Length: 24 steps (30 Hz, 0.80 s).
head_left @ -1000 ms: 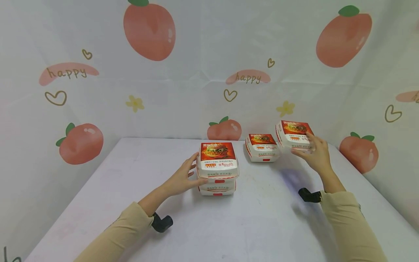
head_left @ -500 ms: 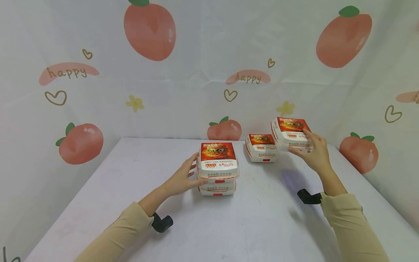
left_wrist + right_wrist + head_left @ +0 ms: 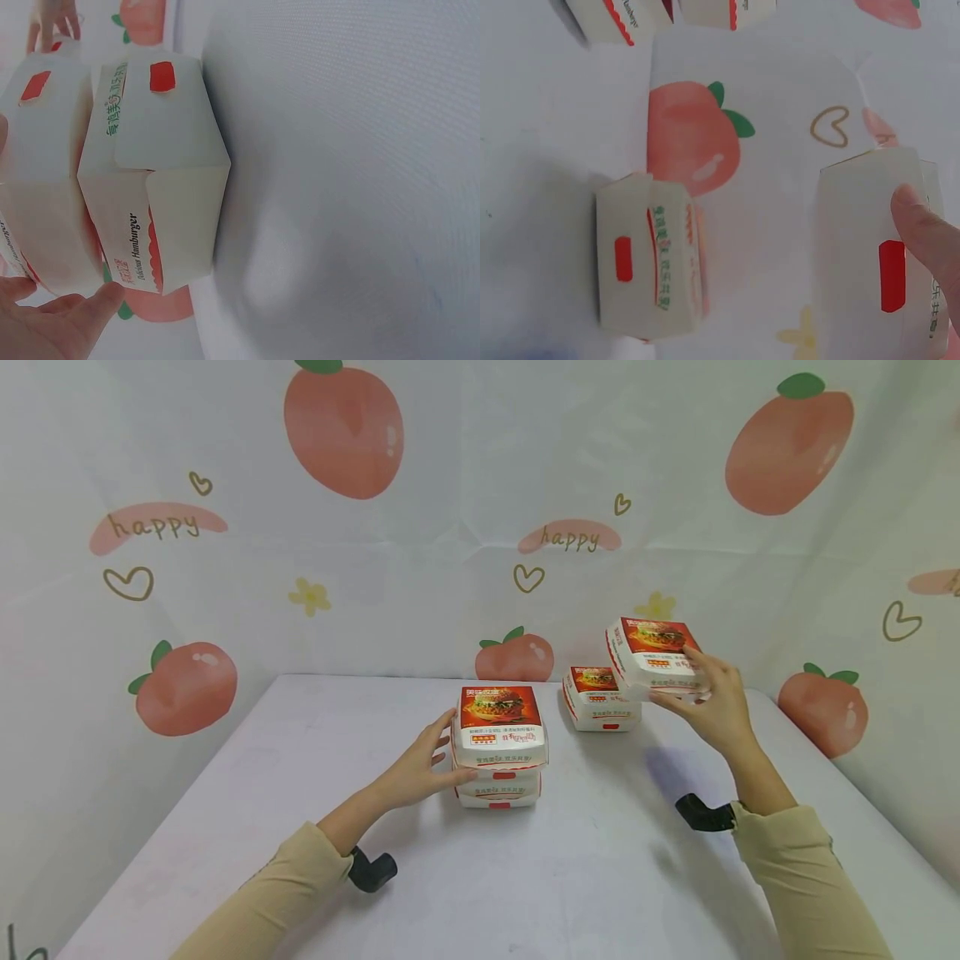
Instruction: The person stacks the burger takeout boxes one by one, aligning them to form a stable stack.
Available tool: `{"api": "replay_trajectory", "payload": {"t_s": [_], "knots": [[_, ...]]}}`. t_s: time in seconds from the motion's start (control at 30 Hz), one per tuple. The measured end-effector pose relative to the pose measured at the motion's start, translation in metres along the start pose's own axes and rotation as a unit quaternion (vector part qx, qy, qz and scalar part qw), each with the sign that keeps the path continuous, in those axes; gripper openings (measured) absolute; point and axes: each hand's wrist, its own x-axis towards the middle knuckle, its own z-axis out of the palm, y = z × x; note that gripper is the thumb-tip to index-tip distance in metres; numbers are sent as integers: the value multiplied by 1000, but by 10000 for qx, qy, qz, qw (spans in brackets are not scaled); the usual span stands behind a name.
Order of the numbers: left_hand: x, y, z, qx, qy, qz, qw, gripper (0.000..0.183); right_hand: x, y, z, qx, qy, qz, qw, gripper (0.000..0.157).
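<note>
Two white hamburger boxes with red burger-print lids stand stacked mid-table, the upper box (image 3: pixel 502 727) squarely on the lower box (image 3: pixel 498 789). My left hand (image 3: pixel 408 768) rests against the stack's left side, thumb at the front, fingers spread; the left wrist view shows its fingertips (image 3: pixel 105 300) by the boxes' printed side. A third hamburger box (image 3: pixel 656 656) is up in the air, gripped by my right hand (image 3: pixel 716 706) at its front right, thumb (image 3: pixel 919 217) on the front. Behind and below it, a fourth box (image 3: pixel 600 714) sits on the table, its lid partly hidden.
The white table (image 3: pixel 480 885) ends at a backdrop cloth (image 3: pixel 405 610) printed with peaches, hearts and "happy". Black camera mounts are on the left wrist (image 3: pixel 372 870) and right wrist (image 3: pixel 705 812).
My right hand has raised its hamburger box and carried it left, so it now overlaps the box behind it. The left hand and the stack have stayed put.
</note>
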Motion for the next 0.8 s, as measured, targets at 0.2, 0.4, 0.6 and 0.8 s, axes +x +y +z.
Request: {"api": "replay_trajectory", "payload": {"t_s": [0.2, 0.4, 0.6, 0.8], "knots": [[0, 0, 0, -47, 3, 60, 10000, 98, -3, -11, 1, 19, -37, -73, 10000, 87], [0, -1, 0, -71, 4, 106, 9999, 97, -6, -20, 2, 65, -19, -151, 9999, 86], [0, -1, 0, -72, 8, 91, 9999, 98, -8, -28, 4, 73, 0, -217, 9997, 87], [0, -1, 0, -85, -2, 110, 9999, 98, -10, -37, 6, 126, -52, -317, 9994, 86]]}}
